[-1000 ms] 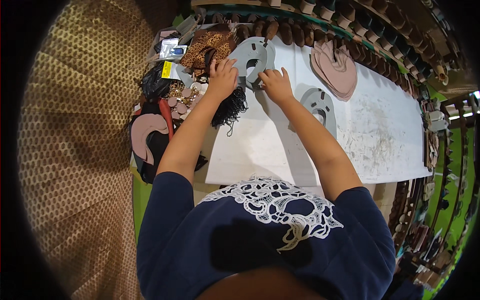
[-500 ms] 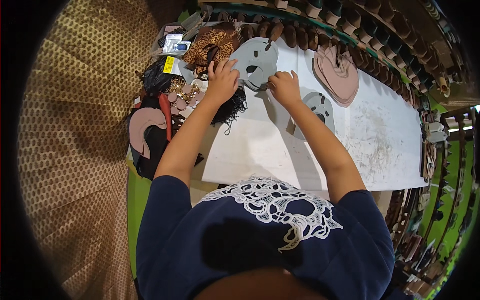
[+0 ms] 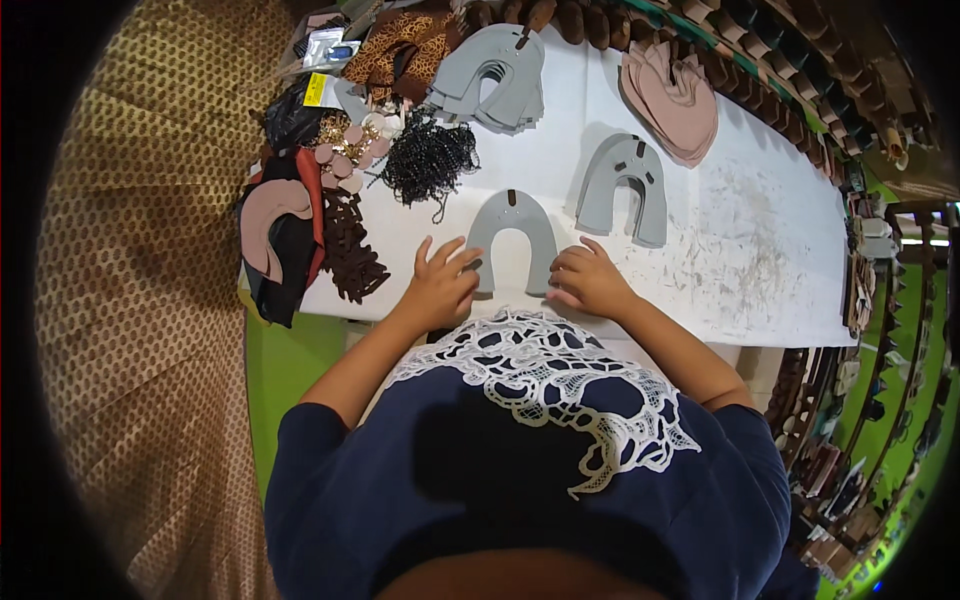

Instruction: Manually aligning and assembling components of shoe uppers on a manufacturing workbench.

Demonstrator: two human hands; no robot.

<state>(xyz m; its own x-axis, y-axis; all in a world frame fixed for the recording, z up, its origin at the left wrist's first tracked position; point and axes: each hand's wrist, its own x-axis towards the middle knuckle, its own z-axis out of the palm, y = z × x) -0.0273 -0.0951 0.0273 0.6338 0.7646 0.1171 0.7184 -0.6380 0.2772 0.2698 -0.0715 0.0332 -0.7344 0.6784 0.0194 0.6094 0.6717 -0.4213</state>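
Grey U-shaped piece [image 3: 513,214] lies flat on the white counter [image 3: 745,275], right in front of you, curve away, open end toward you, brown tab [image 3: 512,198] at the top of the curve. Your left hand [image 3: 443,285] is at its left leg, fingers spread, tips at the outer edge. Your right hand [image 3: 592,279] is at the right leg, fingers bent, tips at the edge; can't tell whether it pinches the leg or just touches.

More grey U-shapes: a pile [image 3: 472,66] at the far side, another [image 3: 600,188] beyond your right hand, with dark tabs on top. Pink stack [image 3: 690,115] sits far right of those. Black beaded strands [image 3: 428,155] lie beyond your left hand; dark brown strips [image 3: 348,250] to its left. Leopard-print material [image 3: 415,42] is beside the far pile.
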